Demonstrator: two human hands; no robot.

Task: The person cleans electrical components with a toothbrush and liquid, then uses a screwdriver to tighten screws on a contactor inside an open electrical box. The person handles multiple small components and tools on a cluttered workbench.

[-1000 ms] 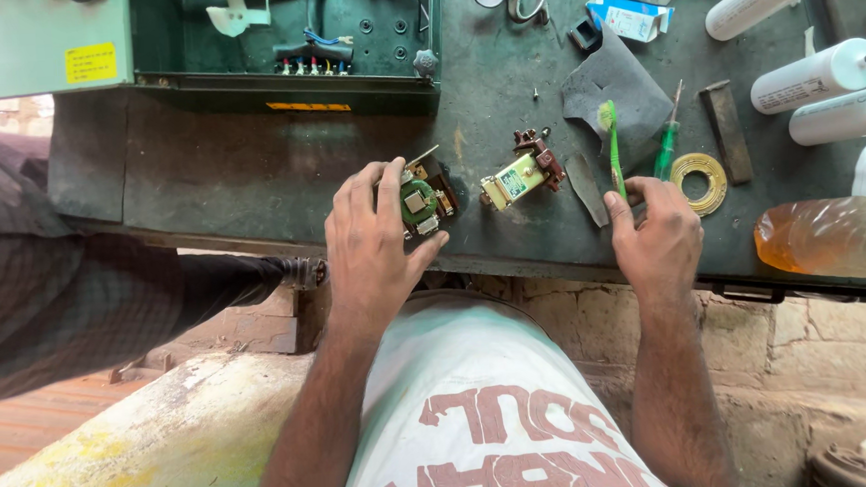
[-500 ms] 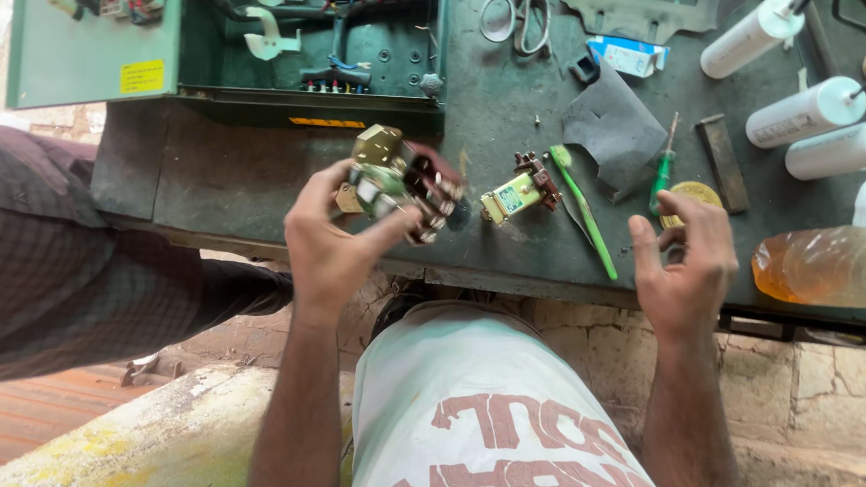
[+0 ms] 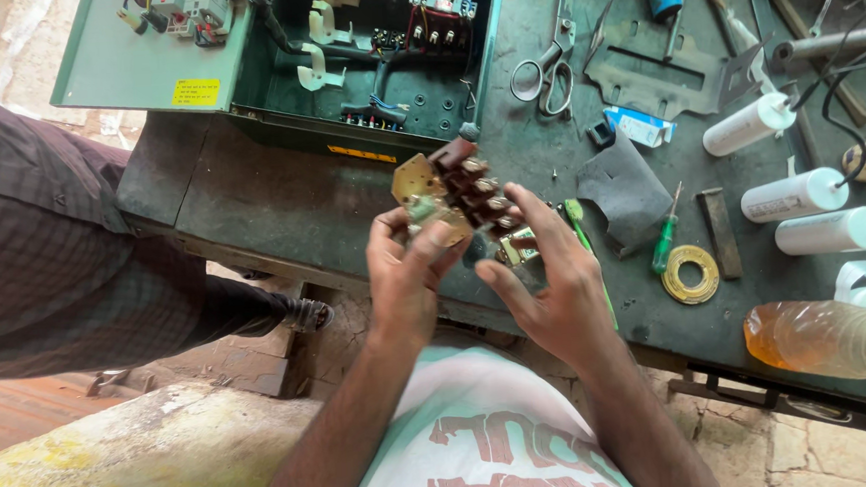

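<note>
Right hand left the screwdriver, joined left hand: both clamped on one terminal block, lifted mid-frame. Three white capacitors right on counter.

Both my hands raised together in front of me, forearms bare.

My left hand is curled, thumb and fingertips pinching upward; my right hand sits just beside it, palm turned toward the left, fingers spread and bent. Both forearms angle in from below, wrists close together.

Yellow label on green panel
</note>
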